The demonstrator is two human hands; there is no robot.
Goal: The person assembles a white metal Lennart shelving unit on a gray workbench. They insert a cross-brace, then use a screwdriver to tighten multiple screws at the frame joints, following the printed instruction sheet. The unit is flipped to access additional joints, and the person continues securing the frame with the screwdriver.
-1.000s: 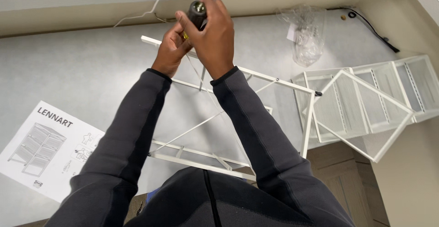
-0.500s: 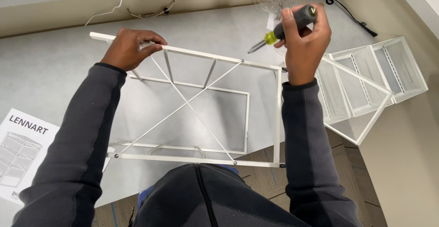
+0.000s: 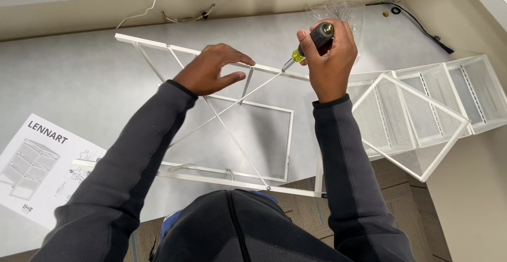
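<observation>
White metal frame (image 3: 264,119) lay flat on the grey table (image 3: 74,82), its near rail hanging past the table's near edge, far rail towards the far edge. My right hand (image 3: 330,61) was clamped on a black-handled screwdriver (image 3: 311,41), tip down at the far rail. My left hand (image 3: 208,71) rested on that rail, fingers loosely spread, gripping nothing. White mesh drawers (image 3: 422,109) sat at the right edge, instruction sheet (image 3: 37,162) at the near-left corner, clear plastic bag (image 3: 343,11) by the far edge.
</observation>
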